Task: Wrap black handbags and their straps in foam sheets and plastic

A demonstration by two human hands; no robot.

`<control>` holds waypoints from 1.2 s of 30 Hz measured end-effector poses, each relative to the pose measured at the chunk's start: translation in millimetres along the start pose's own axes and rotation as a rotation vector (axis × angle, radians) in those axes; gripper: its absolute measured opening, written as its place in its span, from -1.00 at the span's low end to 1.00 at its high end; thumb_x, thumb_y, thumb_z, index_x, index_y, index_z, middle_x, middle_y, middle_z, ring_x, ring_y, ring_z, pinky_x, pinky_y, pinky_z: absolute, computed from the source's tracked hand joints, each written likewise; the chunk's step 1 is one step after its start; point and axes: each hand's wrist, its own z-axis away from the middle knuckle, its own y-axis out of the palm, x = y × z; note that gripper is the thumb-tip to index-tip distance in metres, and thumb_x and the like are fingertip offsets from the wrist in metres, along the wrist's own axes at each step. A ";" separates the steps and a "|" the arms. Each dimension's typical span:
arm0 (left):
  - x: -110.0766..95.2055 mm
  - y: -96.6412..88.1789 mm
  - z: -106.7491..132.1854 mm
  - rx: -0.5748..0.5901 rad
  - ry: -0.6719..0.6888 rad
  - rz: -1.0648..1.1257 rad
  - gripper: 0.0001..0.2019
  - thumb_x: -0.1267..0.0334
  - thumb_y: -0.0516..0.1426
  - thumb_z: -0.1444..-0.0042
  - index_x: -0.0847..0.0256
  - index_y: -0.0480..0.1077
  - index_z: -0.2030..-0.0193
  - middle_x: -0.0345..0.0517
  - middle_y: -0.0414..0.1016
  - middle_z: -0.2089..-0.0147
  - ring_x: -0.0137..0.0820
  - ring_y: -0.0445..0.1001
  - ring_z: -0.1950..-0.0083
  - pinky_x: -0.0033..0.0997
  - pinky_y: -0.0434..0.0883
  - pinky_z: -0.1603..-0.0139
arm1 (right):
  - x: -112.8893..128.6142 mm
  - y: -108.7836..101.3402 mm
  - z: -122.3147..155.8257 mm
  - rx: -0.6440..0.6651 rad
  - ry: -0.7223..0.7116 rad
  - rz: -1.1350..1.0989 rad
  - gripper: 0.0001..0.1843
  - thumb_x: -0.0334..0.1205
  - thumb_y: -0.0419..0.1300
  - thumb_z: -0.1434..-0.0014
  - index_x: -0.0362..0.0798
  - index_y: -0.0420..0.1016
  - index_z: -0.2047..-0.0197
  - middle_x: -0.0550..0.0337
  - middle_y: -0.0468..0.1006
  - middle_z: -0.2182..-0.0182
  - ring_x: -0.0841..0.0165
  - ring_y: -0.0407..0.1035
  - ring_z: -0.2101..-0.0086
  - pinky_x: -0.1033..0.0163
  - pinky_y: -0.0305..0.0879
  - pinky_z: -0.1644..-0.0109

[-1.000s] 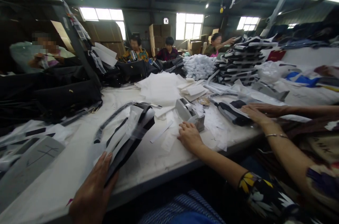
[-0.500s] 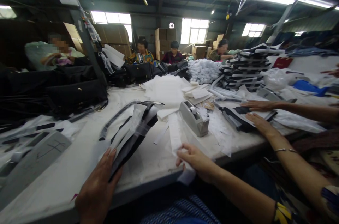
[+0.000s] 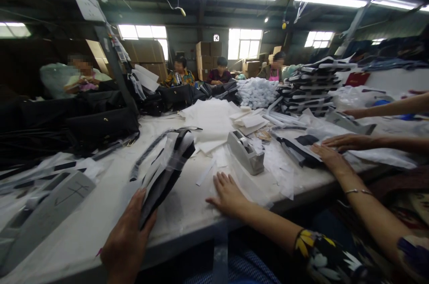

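Observation:
My left hand (image 3: 125, 235) grips the near end of a folded black bag (image 3: 167, 172), its fingers on the left side and its thumb on the right. White wrapping and clear film cover part of the bag, which is tilted up from the white table. A dark, film-covered handle (image 3: 145, 152) arches to the left of it. My right hand (image 3: 229, 194) rests palm down by the table's edge, fingers spread, nothing held. Beyond its fingertips is a white strip (image 3: 220, 158). A translucent strip (image 3: 220, 252) hangs below the edge. The grey tape dispenser (image 3: 246, 152) stands close by.
At the right, a co-worker's hands (image 3: 331, 158) lie on another dark bag (image 3: 298, 152). White sheets (image 3: 212, 118) and a heap of white rolls (image 3: 256, 91) lie farther back, beside stacked black-and-white pieces (image 3: 311, 87). A second grey dispenser (image 3: 50, 212) stands left.
My right hand has let go of the white strip, moved slightly left and spread flat. My left hand still holds the bag. Another arm has reached in at the far right.

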 end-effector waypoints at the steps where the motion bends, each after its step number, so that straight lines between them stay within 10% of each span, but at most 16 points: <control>1: 0.7 0.4 1.1 -0.003 -0.007 -0.011 -0.34 0.21 0.17 -0.28 0.01 0.01 -0.46 -0.05 0.44 -0.26 -0.19 0.60 0.01 -0.29 0.53 0.05 | 4.2 9.9 4.6 0.027 -0.050 -0.005 -0.02 0.25 0.15 -0.24 -0.45 0.13 -0.38 -0.43 0.01 -0.37 -0.13 -0.13 -0.38 -0.19 -0.23 -0.45; 8: 4.2 4.9 5.5 -0.035 0.034 0.005 -0.31 0.21 0.22 -0.24 0.06 0.05 -0.45 -0.03 0.43 -0.27 -0.19 0.59 -0.02 -0.29 0.50 -0.02 | 28.1 33.4 38.1 0.075 -0.475 -0.182 -0.04 0.36 0.04 -0.24 -0.16 0.06 -0.45 -0.15 0.06 -0.40 0.05 -0.12 -0.40 -0.08 -0.38 -0.49; 17: 1.9 6.7 2.0 -0.048 0.106 0.021 -0.36 0.25 0.19 -0.26 0.13 0.09 -0.44 -0.01 0.46 -0.24 -0.19 0.57 -0.08 -0.30 0.48 -0.05 | 44.0 30.1 -83.8 -0.047 -0.629 -0.160 -0.36 0.01 0.16 -0.33 -0.18 0.26 -0.34 -0.20 0.26 -0.31 0.06 0.09 -0.33 -0.16 -0.11 -0.43; 22: -4.0 9.0 2.5 -0.041 0.252 -0.009 -0.45 0.24 0.11 -0.33 0.19 0.13 -0.42 0.05 0.41 -0.28 -0.18 0.54 -0.13 -0.25 0.49 -0.03 | 40.2 10.8 -39.9 -0.348 -0.838 -0.366 -0.65 -0.17 0.07 -0.39 -0.16 0.45 -0.13 -0.11 0.57 0.00 0.23 0.46 -0.01 0.13 0.41 -0.12; 26: -21.3 3.8 2.1 -0.040 0.346 -0.001 -0.54 0.30 0.09 -0.33 0.15 0.25 -0.35 0.05 0.41 -0.28 -0.18 0.51 -0.16 -0.24 0.49 -0.06 | 34.0 -38.5 -2.3 -0.453 -1.027 -0.436 -0.73 -0.22 0.08 -0.38 -0.13 0.48 -0.05 -0.04 0.61 0.13 0.26 0.49 0.09 0.15 0.44 -0.05; 31: -47.0 -5.2 3.8 -0.031 0.400 0.081 -0.55 0.49 0.03 -0.33 0.03 0.34 -0.29 -0.03 0.43 -0.27 -0.23 0.46 -0.23 -0.24 0.47 -0.14 | 35.2 -85.2 -28.3 -0.420 -0.679 -0.432 -0.77 -0.32 0.11 -0.35 -0.05 0.52 -0.01 0.04 0.61 0.10 0.30 0.50 0.08 0.20 0.40 -0.08; 36: -63.8 -2.6 12.4 -0.044 0.427 0.095 -0.55 0.49 -0.04 -0.36 -0.03 0.37 -0.26 -0.08 0.50 -0.20 -0.28 0.50 -0.19 -0.30 0.50 -0.09 | 41.1 -75.6 -108.4 0.143 -0.241 -0.208 -0.73 -0.14 0.21 -0.26 -0.02 0.60 0.02 0.15 0.66 0.15 0.27 0.53 0.14 0.28 0.39 0.01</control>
